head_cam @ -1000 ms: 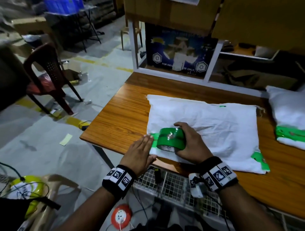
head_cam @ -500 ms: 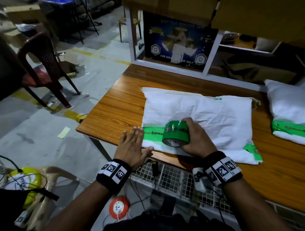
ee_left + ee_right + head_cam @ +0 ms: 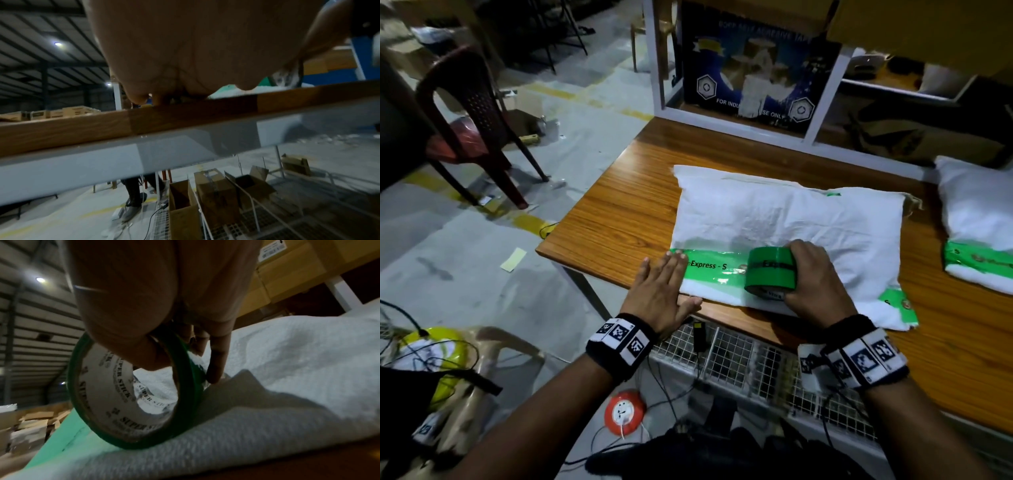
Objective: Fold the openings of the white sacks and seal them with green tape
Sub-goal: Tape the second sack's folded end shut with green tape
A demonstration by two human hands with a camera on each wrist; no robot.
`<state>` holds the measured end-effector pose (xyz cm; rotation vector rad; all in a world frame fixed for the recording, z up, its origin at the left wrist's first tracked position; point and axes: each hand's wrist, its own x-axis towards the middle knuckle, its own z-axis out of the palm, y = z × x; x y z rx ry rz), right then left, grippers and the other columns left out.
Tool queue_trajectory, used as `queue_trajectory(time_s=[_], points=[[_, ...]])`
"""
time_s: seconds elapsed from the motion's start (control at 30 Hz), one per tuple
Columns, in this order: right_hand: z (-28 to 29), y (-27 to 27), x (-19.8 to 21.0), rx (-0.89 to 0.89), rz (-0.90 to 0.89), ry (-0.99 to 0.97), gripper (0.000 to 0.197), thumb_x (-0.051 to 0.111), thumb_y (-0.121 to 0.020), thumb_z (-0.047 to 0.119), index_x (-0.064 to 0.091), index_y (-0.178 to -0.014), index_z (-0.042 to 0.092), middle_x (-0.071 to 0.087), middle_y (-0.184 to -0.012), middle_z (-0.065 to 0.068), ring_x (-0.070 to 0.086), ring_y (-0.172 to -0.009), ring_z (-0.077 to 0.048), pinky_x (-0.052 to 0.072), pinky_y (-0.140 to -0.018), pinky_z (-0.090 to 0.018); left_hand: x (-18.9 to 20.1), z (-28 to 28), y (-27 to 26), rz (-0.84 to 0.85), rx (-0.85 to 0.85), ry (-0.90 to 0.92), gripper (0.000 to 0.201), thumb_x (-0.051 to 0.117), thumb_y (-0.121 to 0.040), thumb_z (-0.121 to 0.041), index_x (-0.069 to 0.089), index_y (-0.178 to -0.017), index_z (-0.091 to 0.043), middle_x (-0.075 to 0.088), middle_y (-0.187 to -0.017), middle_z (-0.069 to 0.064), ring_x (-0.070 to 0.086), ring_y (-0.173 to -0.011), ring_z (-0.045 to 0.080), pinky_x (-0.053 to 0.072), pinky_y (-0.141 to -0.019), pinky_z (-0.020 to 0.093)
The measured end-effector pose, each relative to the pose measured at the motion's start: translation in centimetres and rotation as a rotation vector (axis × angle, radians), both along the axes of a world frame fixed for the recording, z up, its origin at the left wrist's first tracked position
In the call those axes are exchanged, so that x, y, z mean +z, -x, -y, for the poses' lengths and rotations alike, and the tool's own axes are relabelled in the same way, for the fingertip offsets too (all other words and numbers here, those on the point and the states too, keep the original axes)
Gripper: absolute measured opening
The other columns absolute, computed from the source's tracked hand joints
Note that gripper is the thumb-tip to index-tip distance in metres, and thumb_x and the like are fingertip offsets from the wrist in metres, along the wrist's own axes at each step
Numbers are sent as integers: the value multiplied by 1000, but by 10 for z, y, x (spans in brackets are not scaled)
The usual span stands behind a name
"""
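Green tape roll [image 3: 770, 272] gripped by right hand [image 3: 813, 284] fingers on sack [image 3: 784, 226] | left hand [image 3: 659, 294] flat, fingers pressed together on tape end

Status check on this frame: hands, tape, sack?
Left hand flat on tape end. Right hand grips green tape roll, strip partway across white sack. Nothing blocking.
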<state>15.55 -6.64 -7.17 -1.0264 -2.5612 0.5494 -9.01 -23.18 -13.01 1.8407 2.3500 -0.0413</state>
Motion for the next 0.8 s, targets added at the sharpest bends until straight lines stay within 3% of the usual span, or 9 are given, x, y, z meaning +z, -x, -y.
queue_trajectory(time_s=[0.1,0.23,0.33,0.43,0.53,0.63,0.8], points=[[-6,0,-10,-4,-12,50,68,76,-60,2,48,-119,20,52,-107,-5,50,-101,-27,37,-76,-31,9,-6,-18,-10,-3,-48,86,0,-93,-70,-15,-156,-13,-16,-162,3,-18,-150,20,-11,-122,48],[-9,2,-11,-9,-67,67,62,86,-65,14,50,-115,20,58,-103,-5,55,-94,-24,45,-75,-35,4,-18,-33,29,-28,-12,87,-7,-91,-70,-15,-156,-14,-13,-164,2,-16,-150,17,-11,-122,47],[-12,-6,0,22,-46,14,54,86,-66,19,51,-107,14,54,-98,-3,52,-92,-27,39,-72,-37,-7,-15,-27,51,-43,-37,90,-9,-88,-71,-10,-157,-15,-5,-166,2,-9,-152,15,-6,-124,42],[-23,-35,9,-28,34,-84,64,91,-60,29,51,-108,13,52,-100,-5,43,-91,-26,36,-70,-39,-11,-13,-20,79,-63,-58,91,-9,-87,-73,-8,-158,-16,-3,-167,1,-7,-153,14,-3,-124,38],[-27,-48,0,-37,114,-97,68,90,-61,16,51,-116,13,55,-109,-12,46,-98,-31,41,-77,-41,-5,-15,-24,74,-36,-31,94,-13,-85,-75,-10,-157,-15,-8,-165,1,-10,-152,15,-2,-124,40],[-27,-45,-7,-52,65,-35,73,87,-59,8,50,-122,16,55,-112,-11,51,-104,-33,47,-83,-41,3,-22,-48,74,-50,-59,91,-11,-88,-73,-11,-157,-13,-12,-163,4,-13,-152,19,-2,-124,43],[-27,-40,-1,-72,76,-28,71,83,-62,4,50,-124,14,53,-115,-11,52,-107,-33,45,-83,-39,-9,-37,-74,198,-75,-93,91,4,-89,-72,-1,-159,-14,-3,-166,3,-7,-153,16,3,-125,41]])
